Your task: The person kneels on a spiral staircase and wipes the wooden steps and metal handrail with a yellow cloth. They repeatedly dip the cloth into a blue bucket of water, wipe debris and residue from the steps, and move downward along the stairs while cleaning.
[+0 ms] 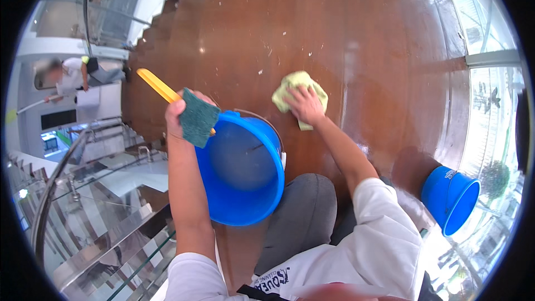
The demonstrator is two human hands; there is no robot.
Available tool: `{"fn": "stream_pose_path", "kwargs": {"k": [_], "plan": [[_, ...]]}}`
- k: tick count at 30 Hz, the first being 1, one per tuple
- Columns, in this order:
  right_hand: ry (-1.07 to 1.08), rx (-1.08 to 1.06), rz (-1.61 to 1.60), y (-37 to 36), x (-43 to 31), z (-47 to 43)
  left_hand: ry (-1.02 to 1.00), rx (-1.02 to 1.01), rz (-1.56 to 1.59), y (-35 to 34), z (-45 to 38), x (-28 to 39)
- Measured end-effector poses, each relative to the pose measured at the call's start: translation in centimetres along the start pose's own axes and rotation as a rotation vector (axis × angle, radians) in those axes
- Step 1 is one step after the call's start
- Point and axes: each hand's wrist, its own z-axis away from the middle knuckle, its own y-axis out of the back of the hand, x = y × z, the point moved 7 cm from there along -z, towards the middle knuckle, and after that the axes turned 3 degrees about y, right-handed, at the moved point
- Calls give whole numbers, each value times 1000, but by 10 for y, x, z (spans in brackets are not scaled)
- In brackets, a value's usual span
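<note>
My left hand point(177, 113) grips a dark green scouring pad point(198, 117) together with a yellow plastic-handled tool point(158, 85), whose working end is hidden by the pad. Both are at the rim of a blue bucket point(273, 192) that holds cloudy water. To the right of this bucket, my right hand point(307, 106) rests spread on a crumpled pale yellow-green cloth point(297, 81), pressing it on the glossy brown wooden floor point(250, 42). Small white bits are scattered on the floor beyond the cloth.
A second blue bucket point(451, 200) stands at the right, near the glass wall. Steps point(156, 25) lie at the upper left. A glass balustrade with a metal handrail point(52, 188) runs along the left. Beyond it a person point(75, 73) holds a long pole.
</note>
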Motion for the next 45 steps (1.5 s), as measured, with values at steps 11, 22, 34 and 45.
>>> {"fn": "stream_pose_path", "kwargs": {"k": [11,22,34,45], "plan": [[-892,1029,-1035,140,133,171,888,409,-1169,-32,93,-14],[-1795,370,515,67,112,303,84,255,-828,26,29,-37],[-656,428,-763,99,67,-90,96,494,-926,29,27,-31],[-1218,997,-1224,242,194,186,248,763,-1458,2,23,-15]]}}
